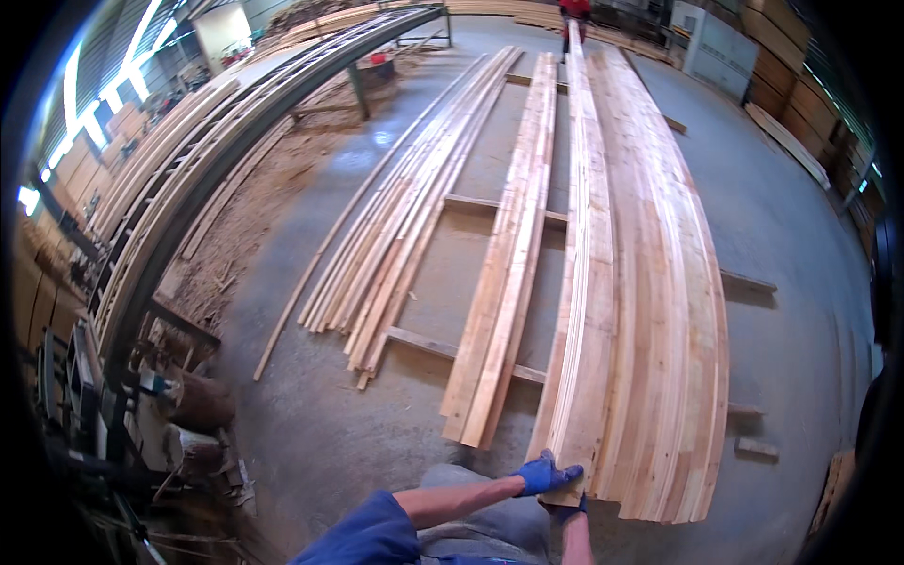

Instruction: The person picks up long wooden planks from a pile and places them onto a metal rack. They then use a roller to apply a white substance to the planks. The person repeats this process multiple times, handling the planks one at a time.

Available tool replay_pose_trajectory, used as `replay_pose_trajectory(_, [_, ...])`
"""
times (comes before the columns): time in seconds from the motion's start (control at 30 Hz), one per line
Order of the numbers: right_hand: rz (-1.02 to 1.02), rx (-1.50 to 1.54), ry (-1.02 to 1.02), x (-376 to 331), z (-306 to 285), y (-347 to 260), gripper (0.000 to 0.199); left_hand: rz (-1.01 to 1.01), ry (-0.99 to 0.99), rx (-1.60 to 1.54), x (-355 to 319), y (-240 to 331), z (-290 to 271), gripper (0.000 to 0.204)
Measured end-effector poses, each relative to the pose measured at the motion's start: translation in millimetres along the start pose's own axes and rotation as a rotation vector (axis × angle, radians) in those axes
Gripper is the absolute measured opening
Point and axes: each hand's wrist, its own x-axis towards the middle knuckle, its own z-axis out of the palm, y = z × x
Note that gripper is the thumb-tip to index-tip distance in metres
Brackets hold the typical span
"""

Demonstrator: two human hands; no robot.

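Note:
My left hand, in a blue glove, grips the near end of a long wooden board, its thumb across the top. Under the same end is my right hand, also gloved; the board hides most of its fingers, which appear closed on the edge. Narrow wooden strips run along the board's left side. Just to the right lies a broad stack of long boards. At the far end of the boards stands a person in red.
Left of my hands lie a narrow pair of boards and a bundle of thin strips. Wooden crosspieces sit beneath them on the concrete floor. A long metal conveyor frame curves along the left. A short wood block lies at right.

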Motion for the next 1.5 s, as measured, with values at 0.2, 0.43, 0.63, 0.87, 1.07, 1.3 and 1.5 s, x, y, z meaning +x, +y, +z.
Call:
replay_pose_trajectory(0.2, [-0.066, -0.360, -0.281, 7, 136, 89, 0.043, -0.067, 0.142, -0.025, -77, -31, -158, 0.098])
replay_pose_trajectory(0.43, [0.033, 0.079, -0.029, 44, 179, 133, 0.067, -0.189, -0.147, -0.828, -20, -146, -250, 0.089])
replay_pose_trajectory(0.63, [0.058, 0.063, -0.115, 58, 318, 220, 0.055, -0.123, 0.230, -0.807, 63, -266, -326, 0.106])
replay_pose_trajectory(0.87, [0.433, 0.057, -0.173, 65, 481, 397, 0.057, -0.122, 0.228, -0.859, -65, -373, -534, 0.101])
replay_pose_trajectory(1.07, [0.470, -0.837, -0.841, 59, 667, 517, 0.047, -0.127, 0.377, -0.938, -224, -466, -722, 0.088])
replay_pose_trajectory(1.3, [0.418, -1.730, -1.200, 89, 865, 596, 0.040, -0.036, 0.265, -1.014, -403, -545, -857, 0.071])
replay_pose_trajectory(1.5, [0.561, -0.502, -0.400, 186, 979, 609, 0.066, -0.071, 0.281, -1.143, -524, -616, -891, 0.057])
